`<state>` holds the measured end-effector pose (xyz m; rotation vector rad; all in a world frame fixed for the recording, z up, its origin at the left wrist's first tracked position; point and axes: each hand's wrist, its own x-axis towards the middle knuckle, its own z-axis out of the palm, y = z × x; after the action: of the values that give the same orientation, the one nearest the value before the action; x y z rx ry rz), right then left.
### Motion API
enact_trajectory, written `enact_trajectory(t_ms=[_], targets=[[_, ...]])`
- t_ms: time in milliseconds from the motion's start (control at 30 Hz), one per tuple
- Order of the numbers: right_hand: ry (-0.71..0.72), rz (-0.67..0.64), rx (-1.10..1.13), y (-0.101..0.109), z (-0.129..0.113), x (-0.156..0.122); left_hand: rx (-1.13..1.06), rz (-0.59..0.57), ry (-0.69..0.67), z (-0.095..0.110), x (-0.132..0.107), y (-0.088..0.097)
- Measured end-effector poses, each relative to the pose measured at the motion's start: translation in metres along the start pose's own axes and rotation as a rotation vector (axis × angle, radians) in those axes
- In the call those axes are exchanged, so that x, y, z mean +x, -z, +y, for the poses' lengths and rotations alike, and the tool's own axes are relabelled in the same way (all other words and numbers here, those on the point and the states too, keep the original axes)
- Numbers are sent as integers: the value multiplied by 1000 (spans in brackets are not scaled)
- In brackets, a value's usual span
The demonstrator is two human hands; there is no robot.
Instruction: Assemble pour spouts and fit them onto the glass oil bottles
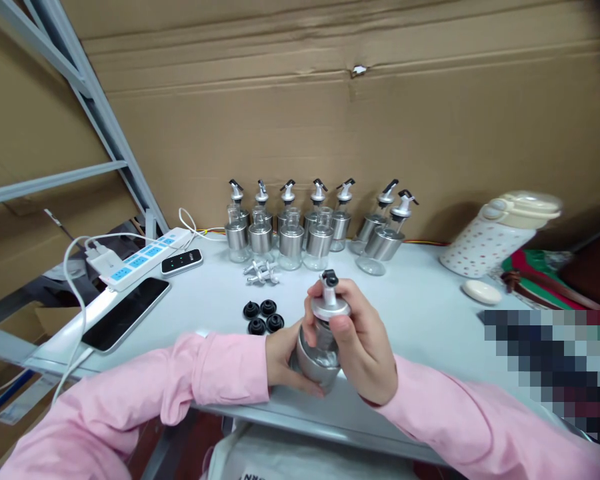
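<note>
Both hands hold one glass oil bottle with a steel sleeve [316, 360] just above the table's near edge. My left hand [280, 360] cups the steel base from the left. My right hand [361, 340] wraps round the neck and grips the silver pourer cap [329, 303], whose black tip points up. Just beyond the hands lie several black rubber stoppers [263, 317] and a few loose silver pourer spouts [261, 272]. Both sleeves are pink.
Several finished bottles with pourers [290, 227] stand in rows at the back of the white table [430, 300]. At the left lie a phone [127, 310], a power strip [145, 257] and a small black device [181, 261]. At the right are a dotted thermos [495, 237] and a white oval object [481, 291].
</note>
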<state>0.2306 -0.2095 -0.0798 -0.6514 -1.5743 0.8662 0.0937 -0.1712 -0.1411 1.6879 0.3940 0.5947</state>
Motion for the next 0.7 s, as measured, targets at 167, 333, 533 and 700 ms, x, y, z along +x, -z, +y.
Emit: enact_trajectory(t_ms=[167,333,533,700], targets=[[-205,-130,296,7,-17,15,22,-69,-30,-1,2,3],[-13,-130,64,35,-41,27,61,-48,-27,-1,2,5],[24,-409,-352,59,-70,30,93,-17,-18,-1,1,4],[78,-476,-614,53,-60,26,76,-18,-39,-1,2,4]])
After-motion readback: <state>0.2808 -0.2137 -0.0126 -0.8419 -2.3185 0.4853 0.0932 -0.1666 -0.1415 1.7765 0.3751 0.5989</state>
